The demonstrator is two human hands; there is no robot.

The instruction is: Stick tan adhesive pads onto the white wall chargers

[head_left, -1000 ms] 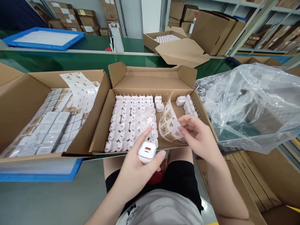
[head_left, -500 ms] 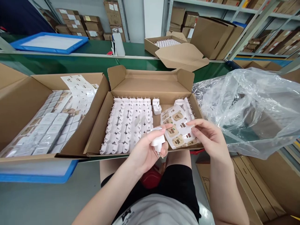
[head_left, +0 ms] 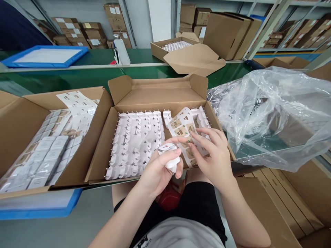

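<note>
My left hand (head_left: 161, 167) is closed round a white charger plug (head_left: 168, 155), held above the near edge of the middle cardboard box (head_left: 155, 91). Its fingertips also touch the sheet of brown-and-white stickers (head_left: 182, 129). My right hand (head_left: 213, 155) rests on that sticker sheet, thumb and forefinger pinching at a sticker near the plug. Rows of white plugs (head_left: 136, 141) fill the left half of the box, pins up. A few more plugs (head_left: 201, 115) lie at its far right corner.
A left cardboard box (head_left: 31, 137) holds wrapped white chargers and a sticker sheet. A crumpled clear plastic bag (head_left: 274, 113) lies on the right. A green conveyor (head_left: 77, 70) runs behind, with a blue tray (head_left: 43, 55), a white bottle (head_left: 121, 51) and an open carton (head_left: 186, 53).
The plug has turned in my left hand and now sits port-side up against the sheet. My right hand has shifted left onto the sticker sheet. The camera has tilted slightly.
</note>
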